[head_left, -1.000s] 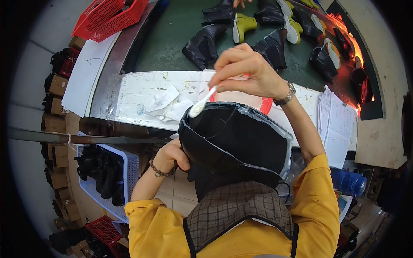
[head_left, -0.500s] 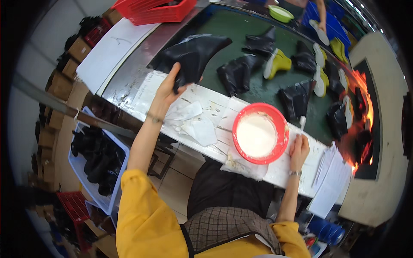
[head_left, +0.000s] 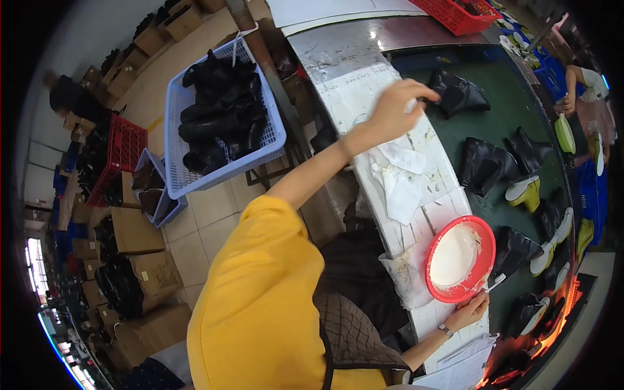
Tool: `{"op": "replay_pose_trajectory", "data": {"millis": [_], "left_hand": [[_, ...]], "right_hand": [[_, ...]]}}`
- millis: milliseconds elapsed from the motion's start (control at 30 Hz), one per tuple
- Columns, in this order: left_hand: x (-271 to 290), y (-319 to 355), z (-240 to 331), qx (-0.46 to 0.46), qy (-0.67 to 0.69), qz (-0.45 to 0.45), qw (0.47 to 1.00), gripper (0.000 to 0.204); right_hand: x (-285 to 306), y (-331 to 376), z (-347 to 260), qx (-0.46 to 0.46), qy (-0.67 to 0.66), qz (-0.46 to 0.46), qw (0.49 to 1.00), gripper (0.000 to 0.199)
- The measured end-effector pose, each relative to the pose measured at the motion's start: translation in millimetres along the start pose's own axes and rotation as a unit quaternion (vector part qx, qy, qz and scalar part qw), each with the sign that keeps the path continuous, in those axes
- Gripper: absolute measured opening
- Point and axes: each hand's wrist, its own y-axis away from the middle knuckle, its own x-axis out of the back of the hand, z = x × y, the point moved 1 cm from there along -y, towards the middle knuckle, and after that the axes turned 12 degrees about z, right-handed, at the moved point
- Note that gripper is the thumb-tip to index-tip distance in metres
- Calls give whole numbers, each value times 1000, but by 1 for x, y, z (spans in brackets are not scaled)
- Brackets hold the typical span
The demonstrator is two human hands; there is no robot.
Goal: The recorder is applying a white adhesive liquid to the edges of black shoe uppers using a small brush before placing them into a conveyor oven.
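Note:
My left hand (head_left: 393, 107) stretches forward over the white glue-smeared bench (head_left: 364, 84), its fingers closed on the edge of a black boot upper (head_left: 458, 94) that lies on the green belt (head_left: 520, 110). My right hand (head_left: 471, 312) rests on the bench at the lower right. It grips a small brush (head_left: 495, 282) whose tip touches the rim of a red bowl (head_left: 484, 229) filled with white glue. Crumpled white rags (head_left: 403, 188) lie on the bench between my two hands.
Several more black boots with yellow-green lasts (head_left: 526, 192) lie along the belt. A blue basket (head_left: 279, 140) of black boots stands on the floor at left, beside cardboard boxes (head_left: 133, 231). A red crate (head_left: 465, 13) sits at the top. Another person's arm (head_left: 575, 84) works at the far right.
One second ago both hands held a black boot up close, brush on it. The boot now lies out on the belt under my left hand; my right hand has dropped beside the bowl.

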Motion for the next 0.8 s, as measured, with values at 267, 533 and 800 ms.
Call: {"op": "replay_pose_trajectory", "data": {"millis": [267, 533, 800], "left_hand": [[334, 53, -24, 438, -409, 128, 790, 40], [393, 116, -108, 651, -221, 309, 657, 70], [412, 101, -144, 671, -33, 334, 661, 49]], "right_hand": [[-2, -2, 1, 13, 0, -5, 1000, 23], [-4, -4, 11, 30, -25, -37, 999, 24], [3, -6, 11, 36, -45, -41, 997, 22]]}}
